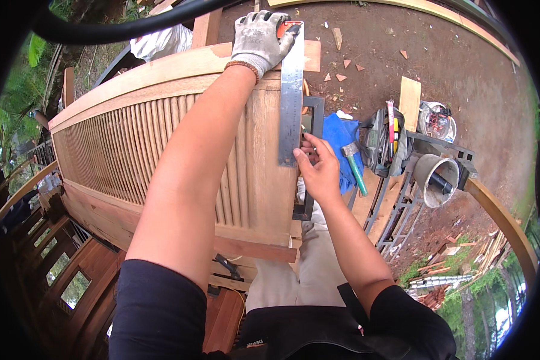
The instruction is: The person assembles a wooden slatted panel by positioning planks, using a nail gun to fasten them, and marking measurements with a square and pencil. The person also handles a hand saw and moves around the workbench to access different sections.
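A wooden panel (264, 162) with a row of slim vertical slats lies before me. Across its right end rests a try square, its long steel blade (292, 108) pointing toward me. My left hand (261, 39), in a grey work glove, is closed on the square's orange stock (290, 27) at the panel's far edge. My right hand (319, 167), bare, is beside the near end of the blade, at the panel's right edge. Its thumb and fingers are pinched together; what they hold is too small to make out.
Right of the panel lie a blue cloth (340, 144), a green-handled brush (355, 168), an open tool bag (385, 141) and a white bucket (436, 180). Another bucket (436, 122) holds small items. Wood offcuts (337, 39) litter the dirt floor. A dark metal frame (309, 204) stands against the panel.
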Demonstrator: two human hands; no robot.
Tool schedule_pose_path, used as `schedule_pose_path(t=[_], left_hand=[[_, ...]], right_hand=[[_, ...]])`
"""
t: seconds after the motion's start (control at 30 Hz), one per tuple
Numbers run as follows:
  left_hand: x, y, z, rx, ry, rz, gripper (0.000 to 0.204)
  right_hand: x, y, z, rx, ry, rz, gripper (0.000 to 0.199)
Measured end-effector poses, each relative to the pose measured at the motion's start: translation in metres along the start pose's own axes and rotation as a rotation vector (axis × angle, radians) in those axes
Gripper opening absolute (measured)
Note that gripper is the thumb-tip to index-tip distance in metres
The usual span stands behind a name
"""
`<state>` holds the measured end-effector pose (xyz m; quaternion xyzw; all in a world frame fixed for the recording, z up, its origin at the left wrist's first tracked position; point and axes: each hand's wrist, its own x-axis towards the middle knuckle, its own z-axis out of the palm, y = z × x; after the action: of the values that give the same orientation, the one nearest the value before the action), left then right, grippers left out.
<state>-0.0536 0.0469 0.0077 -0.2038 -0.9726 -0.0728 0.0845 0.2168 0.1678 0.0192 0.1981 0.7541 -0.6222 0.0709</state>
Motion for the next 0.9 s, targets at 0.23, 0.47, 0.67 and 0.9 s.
schedule_pose_path(t=[0.23,0.47,0.67,0.9], left_hand=[[-0.009,-0.028,-0.051,-0.025,-0.183,-0.096,0.043],[-0.141,-0.057,-0.125,-1.108,-0.557,-0.733,0.037],[-0.218,-0.018,-0.141,-1.423,-0.399,-1.138,0.038],[-0.213,-0.014,-0.134,-1.448,-0.523,-1.027,0.04]], right_hand=[[0.008,0.015,0.006,0.101,-0.007,0.086,0.028],[-0.002,-0.005,-0.053,-0.081,-0.11,-0.047,0.017],[0.0,-0.029,-0.093,-0.573,-0.318,-0.328,0.042],[0.005,-0.035,-0.106,-0.712,-0.276,-0.42,0.052]])
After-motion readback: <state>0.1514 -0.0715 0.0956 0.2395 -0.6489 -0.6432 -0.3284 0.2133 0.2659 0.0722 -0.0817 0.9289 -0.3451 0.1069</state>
